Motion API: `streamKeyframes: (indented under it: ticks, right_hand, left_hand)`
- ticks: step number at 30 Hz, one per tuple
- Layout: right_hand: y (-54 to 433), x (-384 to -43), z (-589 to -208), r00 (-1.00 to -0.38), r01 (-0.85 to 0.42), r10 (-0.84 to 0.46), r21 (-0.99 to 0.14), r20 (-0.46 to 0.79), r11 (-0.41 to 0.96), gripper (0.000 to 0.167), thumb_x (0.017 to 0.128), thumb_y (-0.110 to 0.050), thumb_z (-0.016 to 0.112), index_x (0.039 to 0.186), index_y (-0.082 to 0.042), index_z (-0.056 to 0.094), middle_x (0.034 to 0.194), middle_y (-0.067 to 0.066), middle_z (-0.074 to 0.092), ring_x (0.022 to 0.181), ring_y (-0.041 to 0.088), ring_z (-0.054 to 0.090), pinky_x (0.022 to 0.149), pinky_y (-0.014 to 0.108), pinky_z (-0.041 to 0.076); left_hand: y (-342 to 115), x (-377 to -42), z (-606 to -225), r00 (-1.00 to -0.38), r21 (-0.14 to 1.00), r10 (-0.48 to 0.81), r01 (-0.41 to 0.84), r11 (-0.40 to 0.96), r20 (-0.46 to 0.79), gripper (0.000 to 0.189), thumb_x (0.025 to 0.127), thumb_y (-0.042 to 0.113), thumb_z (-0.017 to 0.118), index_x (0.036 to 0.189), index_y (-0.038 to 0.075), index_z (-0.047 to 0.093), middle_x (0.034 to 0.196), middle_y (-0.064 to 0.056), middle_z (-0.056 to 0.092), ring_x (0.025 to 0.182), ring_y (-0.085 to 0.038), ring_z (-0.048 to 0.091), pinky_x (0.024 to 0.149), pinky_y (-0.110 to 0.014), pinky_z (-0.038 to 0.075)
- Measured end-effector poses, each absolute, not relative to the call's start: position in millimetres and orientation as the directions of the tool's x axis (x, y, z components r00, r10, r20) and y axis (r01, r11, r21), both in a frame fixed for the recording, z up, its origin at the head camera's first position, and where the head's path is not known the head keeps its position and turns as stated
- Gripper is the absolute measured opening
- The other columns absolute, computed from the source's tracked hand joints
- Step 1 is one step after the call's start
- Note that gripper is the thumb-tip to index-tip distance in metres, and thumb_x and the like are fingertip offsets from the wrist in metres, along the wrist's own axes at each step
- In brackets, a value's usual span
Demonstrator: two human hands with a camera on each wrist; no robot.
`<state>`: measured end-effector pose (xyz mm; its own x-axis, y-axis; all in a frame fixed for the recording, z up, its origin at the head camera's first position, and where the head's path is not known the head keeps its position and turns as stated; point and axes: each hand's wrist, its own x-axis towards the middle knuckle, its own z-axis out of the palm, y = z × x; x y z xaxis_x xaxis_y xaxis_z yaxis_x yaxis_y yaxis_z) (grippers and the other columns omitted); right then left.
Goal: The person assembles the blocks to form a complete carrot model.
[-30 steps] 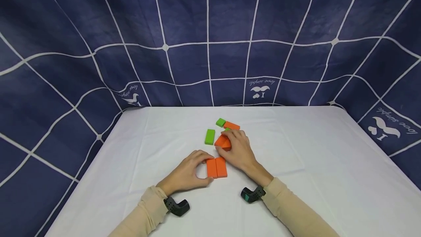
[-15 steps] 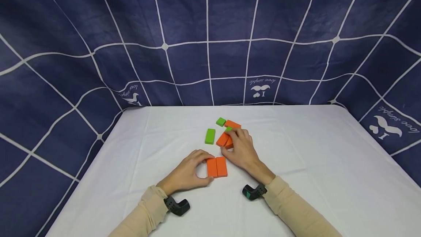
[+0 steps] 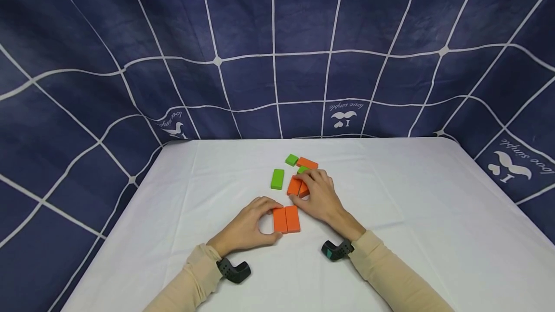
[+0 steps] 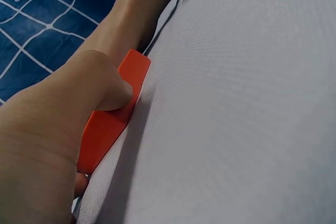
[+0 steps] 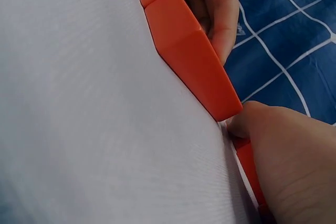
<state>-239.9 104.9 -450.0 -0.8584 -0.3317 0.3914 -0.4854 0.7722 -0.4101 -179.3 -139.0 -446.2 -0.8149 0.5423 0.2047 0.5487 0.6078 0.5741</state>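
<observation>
Two orange blocks, a left one (image 3: 279, 220) and a right one (image 3: 292, 219), lie side by side on the white cloth. My left hand (image 3: 249, 225) pinches the left one, thumb at its near end and fingers at its far end. The left wrist view shows the thumb against that orange block (image 4: 102, 137). Just beyond, my right hand (image 3: 318, 196) holds a second pair of orange blocks (image 3: 294, 186) between thumb and fingers, partly covering the right-hand block. In the right wrist view my right hand (image 5: 294, 156) hides much of this pair (image 5: 249, 166).
A green block (image 3: 277, 179) lies left of the far pair. Behind are a small green block (image 3: 292, 160), an orange block (image 3: 307, 163) and another green block (image 3: 302, 170) partly hidden by my right fingers. A dark blue gridded curtain (image 3: 303, 81) hangs behind the white-covered table (image 3: 416, 215).
The far orange pair has turned from a slant to straighter and shifted slightly right under my right hand. My left hand and the near pair have stayed nearly still.
</observation>
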Motion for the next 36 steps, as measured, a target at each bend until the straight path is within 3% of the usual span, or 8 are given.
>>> streamKeyframes:
  ticks: [11,28,36]
  right_hand:
    - [107.4,-242.2,-447.0,-0.858,-0.503,-0.295,-0.571,0.421,0.649,0.065,0.083,-0.037,0.083,0.138,-0.008,0.063,0.131,0.010,0.063,0.120,0.027,0.048,0.103,0.045,0.045]
    - [148.7,-214.4,-447.0,-0.796,-0.601,-0.341,-0.579,0.500,0.551,0.067,0.079,-0.029,0.089,0.139,-0.017,0.063,0.134,-0.001,0.058,0.127,0.018,0.050,0.106,0.048,0.048]
    - [159.2,-202.4,-446.2,-0.783,-0.620,-0.445,-0.609,0.435,0.495,0.063,0.079,-0.030,0.089,0.137,-0.021,0.064,0.127,-0.007,0.056,0.106,0.009,0.060,0.094,0.034,0.054]
  left_hand:
    - [-138.4,-178.5,-445.2,-0.812,0.570,0.542,0.555,0.606,0.215,0.056,0.082,0.035,0.083,0.134,0.023,0.064,0.129,0.012,0.059,0.115,-0.004,0.053,0.102,-0.034,0.051]
    - [-137.0,-177.2,-444.1,-0.822,0.587,0.538,0.532,0.610,0.186,0.055,0.083,0.035,0.083,0.134,0.023,0.064,0.129,0.012,0.059,0.118,-0.004,0.052,0.105,-0.035,0.050]
    - [-137.9,-178.3,-445.6,-0.823,0.591,0.538,0.530,0.608,0.183,0.056,0.083,0.035,0.083,0.135,0.023,0.064,0.130,0.012,0.058,0.119,-0.004,0.052,0.106,-0.037,0.050]
